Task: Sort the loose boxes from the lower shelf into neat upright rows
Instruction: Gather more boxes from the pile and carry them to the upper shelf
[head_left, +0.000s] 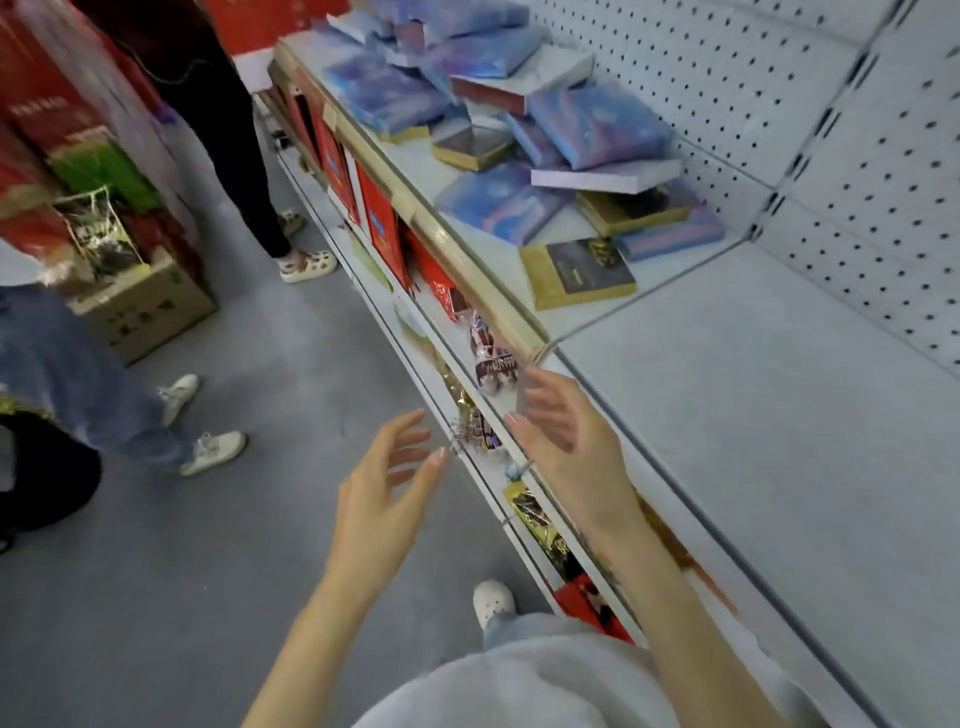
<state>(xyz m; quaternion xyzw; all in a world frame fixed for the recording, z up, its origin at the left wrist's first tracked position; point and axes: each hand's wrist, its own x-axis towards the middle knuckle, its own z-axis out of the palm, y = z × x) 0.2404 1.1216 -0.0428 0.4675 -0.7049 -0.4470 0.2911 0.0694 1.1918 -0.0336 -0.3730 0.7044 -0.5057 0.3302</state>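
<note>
My left hand (387, 483) hovers over the aisle floor with fingers spread and relaxed, holding nothing. My right hand (563, 431) floats at the front edge of the grey shelf (753, 415), fingers loosely extended, also holding nothing. Beneath both hands, the lower shelf (467, 358) shows loose dark and gold packets (496, 366) lying jumbled, mostly hidden by the shelf edge. Farther along stand upright red boxes (382, 221). On the upper shelf lies a messy pile of blue boxes (597, 124) and gold-edged boxes (576, 273).
Two people stand in the aisle at left, one in dark trousers (234, 156), one in jeans (78, 379). A cardboard carton (150, 306) with red and green goods sits on the floor. Pegboard (857, 130) backs the shelves. My own shoe (493, 603) shows below.
</note>
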